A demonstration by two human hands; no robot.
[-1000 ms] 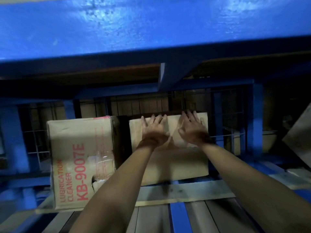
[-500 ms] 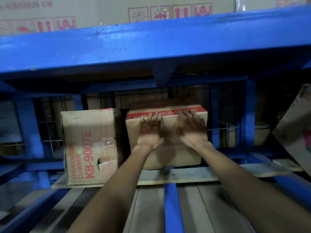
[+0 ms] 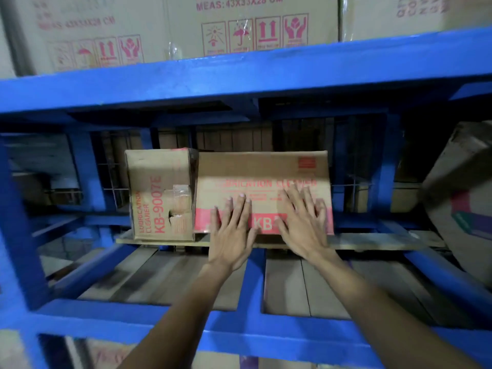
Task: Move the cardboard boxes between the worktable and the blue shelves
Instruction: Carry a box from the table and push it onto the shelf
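The left hand (image 3: 233,230) and the right hand (image 3: 300,225) are both lying flat, fingers straight and spread, palms pressing against the front face of the KB lubrication cleaner carton (image 3: 263,193); neither hand is curling round an edge. That carton is sitting deep on the middle level of the blue shelves (image 3: 239,75), resting on a thin wooden board (image 3: 372,242) laid over the slats, and it is touching or just beside a narrower KB-9007E carton (image 3: 159,194) on its left, whose torn, taped front is facing out. 2 large printed cartons (image 3: 186,27) are standing on the level above, and a tilted box (image 3: 463,198) is leaning at the right edge. Judging by the creased top edge and slightly bowed face, the carton is looking like soft, worn cardboard that is likely giving a little under pressure, so palms low on the face, near the bottom edge, are suiting a push best. For lifting it out, the better hold is probably at the 2 lower side corners, since its load of cleaner may be fairly heavy and the board beneath could slide.
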